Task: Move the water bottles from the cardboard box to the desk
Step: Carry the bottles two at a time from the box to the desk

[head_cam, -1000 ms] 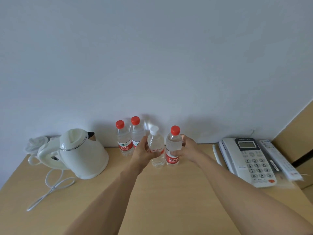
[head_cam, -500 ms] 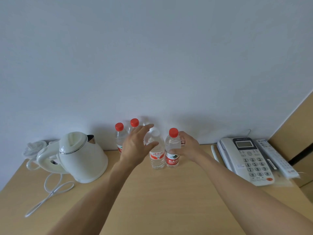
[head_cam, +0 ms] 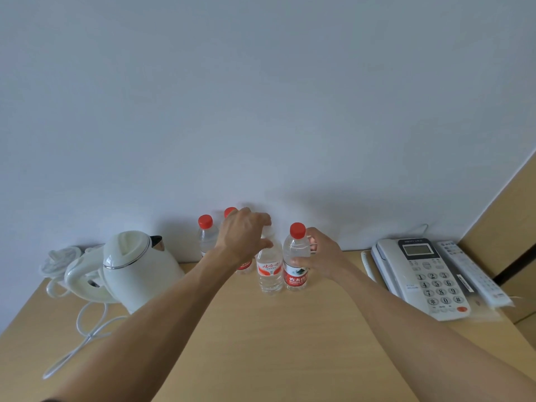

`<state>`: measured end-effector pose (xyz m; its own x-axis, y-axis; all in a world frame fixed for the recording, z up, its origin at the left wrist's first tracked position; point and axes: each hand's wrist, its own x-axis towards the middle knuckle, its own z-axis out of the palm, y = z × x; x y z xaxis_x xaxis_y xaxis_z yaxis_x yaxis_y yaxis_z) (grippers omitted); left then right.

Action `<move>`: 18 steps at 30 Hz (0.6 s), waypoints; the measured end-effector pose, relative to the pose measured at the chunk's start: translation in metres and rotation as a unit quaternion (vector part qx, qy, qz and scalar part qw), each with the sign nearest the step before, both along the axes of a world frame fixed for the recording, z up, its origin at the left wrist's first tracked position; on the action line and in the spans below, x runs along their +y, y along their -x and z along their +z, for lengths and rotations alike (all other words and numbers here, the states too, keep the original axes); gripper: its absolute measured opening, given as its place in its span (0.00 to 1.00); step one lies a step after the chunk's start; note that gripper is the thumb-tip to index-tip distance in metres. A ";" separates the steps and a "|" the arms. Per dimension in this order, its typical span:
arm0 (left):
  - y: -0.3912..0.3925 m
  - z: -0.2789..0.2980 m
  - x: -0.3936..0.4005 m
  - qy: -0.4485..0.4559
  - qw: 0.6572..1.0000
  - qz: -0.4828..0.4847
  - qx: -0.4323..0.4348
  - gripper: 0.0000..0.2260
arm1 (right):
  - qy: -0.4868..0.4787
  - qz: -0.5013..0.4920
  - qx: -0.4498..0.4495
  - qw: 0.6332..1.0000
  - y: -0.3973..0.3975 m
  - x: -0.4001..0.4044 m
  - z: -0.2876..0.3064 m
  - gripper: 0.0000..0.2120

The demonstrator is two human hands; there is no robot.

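Four water bottles (head_cam: 295, 258) upright on the table (head_cam: 261, 343) by the wall, left hand (head_cam: 242, 236) now higher over the white-capped bottle (head_cam: 269, 268), fingers loosely spread, right hand (head_cam: 322, 256) still curled round the red-capped one

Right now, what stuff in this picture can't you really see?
Head view only:
- The white-capped bottle: its top is hidden under the left hand.
- The second red-capped bottle at the back: the left hand covers nearly all of it.
- The right hand on the front red-capped bottle: whether it grips or only touches is unclear.
- The cardboard box: out of frame.
- The small print on the phone: too tiny to read.
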<state>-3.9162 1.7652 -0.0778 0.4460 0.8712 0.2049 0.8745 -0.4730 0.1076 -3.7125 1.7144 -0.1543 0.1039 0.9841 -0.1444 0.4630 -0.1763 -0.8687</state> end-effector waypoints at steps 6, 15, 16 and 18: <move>-0.003 0.002 0.013 -0.002 1.000 0.011 0.013 0.22 | -0.006 0.008 -0.018 1.000 -0.001 0.002 -0.002 0.30; -0.003 0.007 0.038 -0.014 0.999 0.027 0.042 0.23 | -0.011 0.005 -0.009 1.000 -0.003 0.003 -0.007 0.30; -0.003 0.007 0.041 -0.016 0.998 0.027 0.046 0.23 | -0.012 0.006 -0.010 1.000 -0.003 0.003 -0.007 0.30; -0.005 0.006 0.044 -0.017 0.998 0.027 0.047 0.23 | -0.012 0.008 -0.012 1.000 -0.004 0.002 -0.007 0.30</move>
